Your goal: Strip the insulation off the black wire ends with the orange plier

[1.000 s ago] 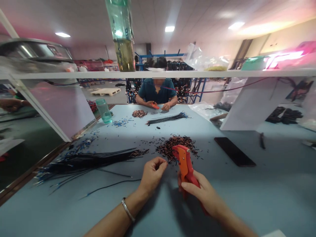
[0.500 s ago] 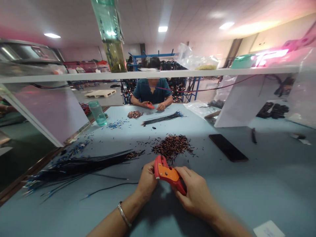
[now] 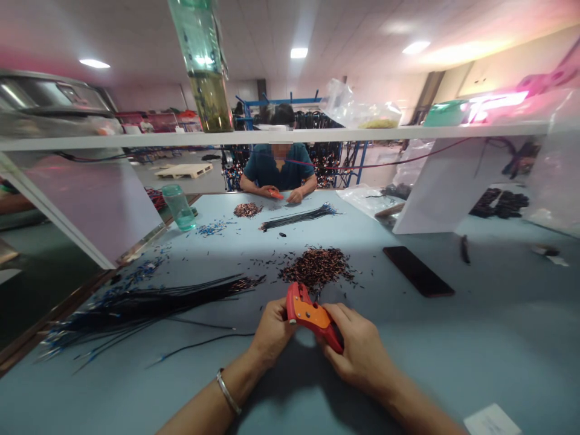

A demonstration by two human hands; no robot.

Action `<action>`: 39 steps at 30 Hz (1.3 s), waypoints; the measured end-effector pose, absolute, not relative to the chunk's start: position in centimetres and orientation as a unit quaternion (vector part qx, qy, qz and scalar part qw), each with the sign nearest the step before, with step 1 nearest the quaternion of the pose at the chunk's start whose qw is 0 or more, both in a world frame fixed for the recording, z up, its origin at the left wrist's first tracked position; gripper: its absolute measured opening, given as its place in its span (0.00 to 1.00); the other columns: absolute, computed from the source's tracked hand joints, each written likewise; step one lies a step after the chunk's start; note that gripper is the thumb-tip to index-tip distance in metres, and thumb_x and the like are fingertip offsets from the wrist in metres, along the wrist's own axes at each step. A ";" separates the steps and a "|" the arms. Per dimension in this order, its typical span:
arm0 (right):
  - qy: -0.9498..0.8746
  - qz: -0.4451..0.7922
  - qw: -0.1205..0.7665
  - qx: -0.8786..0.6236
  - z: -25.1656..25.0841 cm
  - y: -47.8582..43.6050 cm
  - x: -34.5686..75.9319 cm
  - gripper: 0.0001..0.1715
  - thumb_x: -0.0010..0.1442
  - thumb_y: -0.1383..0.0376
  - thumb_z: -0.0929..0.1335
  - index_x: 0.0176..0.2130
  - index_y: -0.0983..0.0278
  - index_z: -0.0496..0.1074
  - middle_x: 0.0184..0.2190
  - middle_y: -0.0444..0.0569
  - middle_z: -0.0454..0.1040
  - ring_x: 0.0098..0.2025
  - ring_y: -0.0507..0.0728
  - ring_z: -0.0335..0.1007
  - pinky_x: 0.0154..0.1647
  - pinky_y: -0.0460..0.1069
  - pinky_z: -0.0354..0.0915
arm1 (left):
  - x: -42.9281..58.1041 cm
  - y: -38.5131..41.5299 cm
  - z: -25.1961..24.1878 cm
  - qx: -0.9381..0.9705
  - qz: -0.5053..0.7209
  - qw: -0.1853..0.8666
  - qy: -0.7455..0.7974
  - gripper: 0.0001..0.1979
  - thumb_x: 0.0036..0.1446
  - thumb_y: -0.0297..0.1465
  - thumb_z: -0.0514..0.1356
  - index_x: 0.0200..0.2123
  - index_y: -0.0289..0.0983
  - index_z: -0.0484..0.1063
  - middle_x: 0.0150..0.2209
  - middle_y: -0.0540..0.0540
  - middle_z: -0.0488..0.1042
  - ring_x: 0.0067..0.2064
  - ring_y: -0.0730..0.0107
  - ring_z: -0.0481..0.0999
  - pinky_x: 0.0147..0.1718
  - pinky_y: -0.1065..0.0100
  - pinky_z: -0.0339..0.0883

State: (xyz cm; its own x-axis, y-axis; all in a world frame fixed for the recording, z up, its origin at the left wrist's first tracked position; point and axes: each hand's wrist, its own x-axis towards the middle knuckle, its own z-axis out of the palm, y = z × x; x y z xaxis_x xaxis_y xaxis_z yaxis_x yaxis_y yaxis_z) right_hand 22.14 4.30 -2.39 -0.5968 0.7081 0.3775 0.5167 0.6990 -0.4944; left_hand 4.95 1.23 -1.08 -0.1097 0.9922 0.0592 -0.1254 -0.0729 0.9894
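My right hand (image 3: 357, 353) is wrapped round the handles of a red and orange crimping tool (image 3: 310, 314), its head tilted toward the left. My left hand (image 3: 272, 332) is closed in a pinch right at the tool's head; what it pinches is too small to make out. Just beyond the tool lies a heap of small copper-coloured terminals (image 3: 317, 266) on the blue table (image 3: 475, 338). A bundle of black wires (image 3: 149, 299) stretches to the left, and one loose black wire (image 3: 199, 345) lies near my left wrist.
A black phone (image 3: 417, 270) lies to the right. A person in a dark shirt (image 3: 280, 169) sits across the table with another wire bundle (image 3: 299, 217) and terminal heap (image 3: 247, 209). A green cup (image 3: 177, 207) stands at the left, under a white shelf (image 3: 272, 138).
My right hand brought the crimping tool down from upright to tilted left, and my left hand moved in to meet its head. Both have stayed nearly still since half a second ago.
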 end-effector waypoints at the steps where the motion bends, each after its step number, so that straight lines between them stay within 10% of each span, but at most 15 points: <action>1: -0.879 0.167 0.282 -0.347 -2.4 4.3 22.2 0.21 0.51 0.68 0.65 0.47 0.65 0.67 0.39 0.55 0.75 0.38 0.63 0.70 0.38 0.54 0.65 | 5.0 1.2 -1.1 0.456 0.573 0.487 0.476 0.12 0.39 0.36 0.71 0.25 0.33 0.79 0.25 0.47 0.79 0.30 0.66 0.75 0.36 0.68 0.69; 22: -0.877 0.171 0.289 -0.344 -2.0 4.5 22.2 0.05 0.48 0.70 0.62 0.29 0.60 0.62 0.22 0.44 0.69 0.23 0.54 0.64 0.26 0.46 0.55 | 5.1 1.4 -1.6 0.462 0.569 0.454 0.507 0.19 0.43 0.46 0.68 0.25 0.33 0.78 0.24 0.47 0.75 0.30 0.66 0.71 0.34 0.68 0.65; 33: -0.520 0.767 0.231 -0.296 -1.0 4.9 22.9 0.22 0.49 0.57 0.71 0.41 0.67 0.70 0.30 0.48 0.74 0.29 0.57 0.72 0.30 0.51 0.66 | 2.8 2.5 -2.9 0.433 0.575 0.352 0.599 0.14 0.50 0.39 0.61 0.33 0.34 0.75 0.21 0.54 0.68 0.19 0.78 0.62 0.20 0.74 0.55; 39: -0.424 0.838 0.197 -0.281 -2.7 5.1 22.6 0.21 0.46 0.60 0.72 0.39 0.67 0.72 0.29 0.49 0.77 0.27 0.56 0.75 0.31 0.50 0.67 | 2.8 2.6 -2.8 0.448 0.558 0.343 0.609 0.16 0.50 0.41 0.60 0.34 0.34 0.77 0.20 0.53 0.68 0.20 0.76 0.64 0.22 0.73 0.56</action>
